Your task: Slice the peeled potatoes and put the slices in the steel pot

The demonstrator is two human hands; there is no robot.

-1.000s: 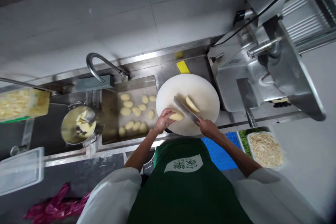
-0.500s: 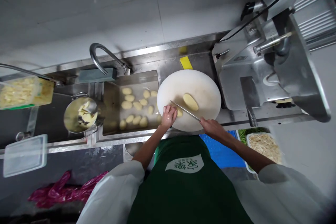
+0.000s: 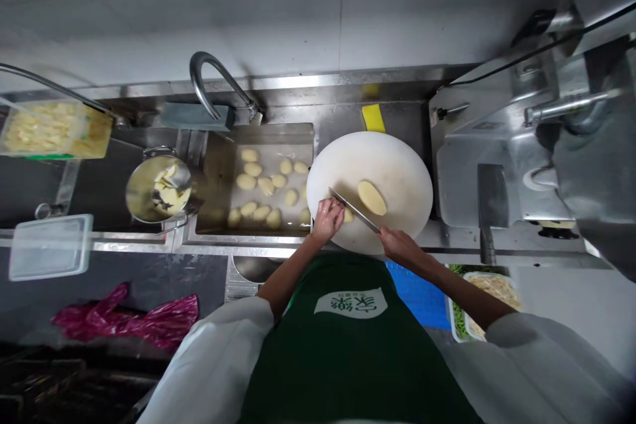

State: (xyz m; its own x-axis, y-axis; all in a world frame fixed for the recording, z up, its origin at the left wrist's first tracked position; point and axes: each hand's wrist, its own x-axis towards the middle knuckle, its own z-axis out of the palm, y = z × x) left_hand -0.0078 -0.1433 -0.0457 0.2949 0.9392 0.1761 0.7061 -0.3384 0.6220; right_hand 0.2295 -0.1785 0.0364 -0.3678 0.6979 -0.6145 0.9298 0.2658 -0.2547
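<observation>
A round white cutting board [image 3: 402, 165] lies on the steel counter in front of me. My right hand [image 3: 397, 244] is wrapped round the handle of a knife [image 3: 355, 210], whose blade slants up to the left. Pressed on a peeled potato [image 3: 347, 215] beside the blade is my left hand [image 3: 328, 217], its fingers curled; they hide most of that potato. To the right of the blade, a potato half [image 3: 371, 198] rests on the board, apart from both hands.
Left of the board, several peeled potatoes [image 3: 262, 212] lie in a water-filled sink [image 3: 223, 233]. Farther left stand a metal pot [image 3: 136, 191] with potato pieces and a tub of cut potato [image 3: 47, 129]. A cleaver [image 3: 493, 195] lies at right; a yellow sponge [image 3: 373, 118] sits behind the board.
The camera view has shifted, so the counter appears moved and turned slightly. Both hands stay at the same potato, with the knife still beside the left fingers.
</observation>
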